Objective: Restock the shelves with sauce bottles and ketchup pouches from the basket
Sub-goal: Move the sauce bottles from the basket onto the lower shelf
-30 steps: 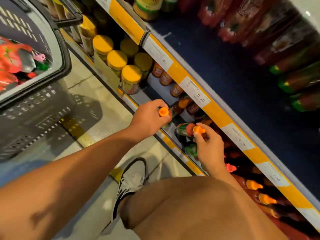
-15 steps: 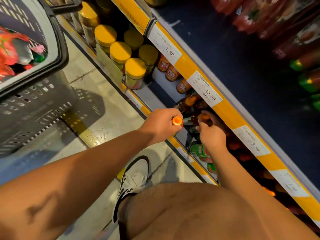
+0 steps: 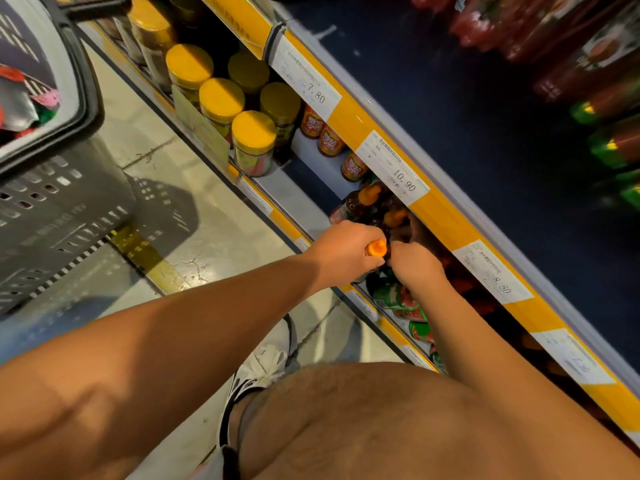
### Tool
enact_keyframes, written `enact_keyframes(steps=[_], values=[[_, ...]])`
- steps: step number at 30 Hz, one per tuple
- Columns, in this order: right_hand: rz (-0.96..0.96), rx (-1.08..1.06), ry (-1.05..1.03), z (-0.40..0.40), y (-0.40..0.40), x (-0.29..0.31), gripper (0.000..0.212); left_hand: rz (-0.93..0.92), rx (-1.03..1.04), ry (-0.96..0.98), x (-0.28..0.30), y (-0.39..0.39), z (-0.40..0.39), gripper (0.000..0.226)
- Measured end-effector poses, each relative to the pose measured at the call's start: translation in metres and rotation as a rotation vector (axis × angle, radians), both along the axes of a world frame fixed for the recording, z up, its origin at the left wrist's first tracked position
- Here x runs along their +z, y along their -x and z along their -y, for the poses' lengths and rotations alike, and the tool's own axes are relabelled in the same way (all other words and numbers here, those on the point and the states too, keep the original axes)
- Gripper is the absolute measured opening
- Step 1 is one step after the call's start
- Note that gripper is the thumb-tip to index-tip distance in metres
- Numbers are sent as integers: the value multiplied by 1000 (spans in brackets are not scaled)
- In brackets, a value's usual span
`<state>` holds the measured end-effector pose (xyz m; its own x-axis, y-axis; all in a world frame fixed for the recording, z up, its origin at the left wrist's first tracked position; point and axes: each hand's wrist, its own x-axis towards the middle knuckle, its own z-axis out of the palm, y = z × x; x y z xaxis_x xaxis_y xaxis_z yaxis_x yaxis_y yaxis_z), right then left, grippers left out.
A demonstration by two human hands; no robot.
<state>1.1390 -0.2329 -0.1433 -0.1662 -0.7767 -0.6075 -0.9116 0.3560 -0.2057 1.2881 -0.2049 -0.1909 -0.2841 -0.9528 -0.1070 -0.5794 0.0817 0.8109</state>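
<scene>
My left hand (image 3: pixel 346 254) grips an orange-capped sauce bottle (image 3: pixel 481 248) by its neck at the front edge of the low shelf (image 3: pixel 311 202). Touching it on the right, my right hand (image 3: pixel 417 266) reaches under the yellow price rail (image 3: pixel 446 223), its shadowed fingers curled round a second dark sauce bottle whose orange cap (image 3: pixel 394 218) shows just beyond them. Another orange-capped bottle (image 3: pixel 369 195) stands behind. The grey basket (image 3: pixel 88 98) sits on the floor at upper left with red pouches (image 3: pixel 15 74) inside.
Yellow-lidded jars (image 3: pixel 221 98) fill the shelf's left part, with small red jars (image 3: pixel 330 142) behind a bare gap. Green-and-red labelled bottles (image 3: pixel 398 299) lie under my right wrist. Red bottles with green caps (image 3: pixel 606 109) line the shelf above. My knee and shoe (image 3: pixel 263 368) are below.
Both hands have moved further in under the price rail with their bottles and now touch each other. The view has shifted closer to the shelf.
</scene>
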Motion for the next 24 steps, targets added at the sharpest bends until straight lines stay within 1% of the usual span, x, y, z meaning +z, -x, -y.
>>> enact_keyframes(steps=[2, 4, 8, 11, 13, 18, 24], values=[[28, -46, 76, -8, 6, 2, 37, 37, -12, 7, -3, 5, 1, 14], [114, -83, 205, -18, 15, 1, 26, 65, -46, 22, -7, 12, 1, 13], [310, -124, 386, -54, 40, 9, 32, 74, -94, 59, -8, 31, 0, 13], [423, -102, 420, -91, 54, 26, 43, 101, -76, 79, -8, 42, 1, 16], [429, -83, 412, -111, 62, 39, 44, 128, -48, 87, -8, 46, 1, 15], [432, -39, 393, -146, 92, 73, 35, 174, -22, 36, -8, 47, -3, 19], [405, -162, 445, -199, 137, 117, 39, 227, 10, -2, -2, 49, -12, 24]])
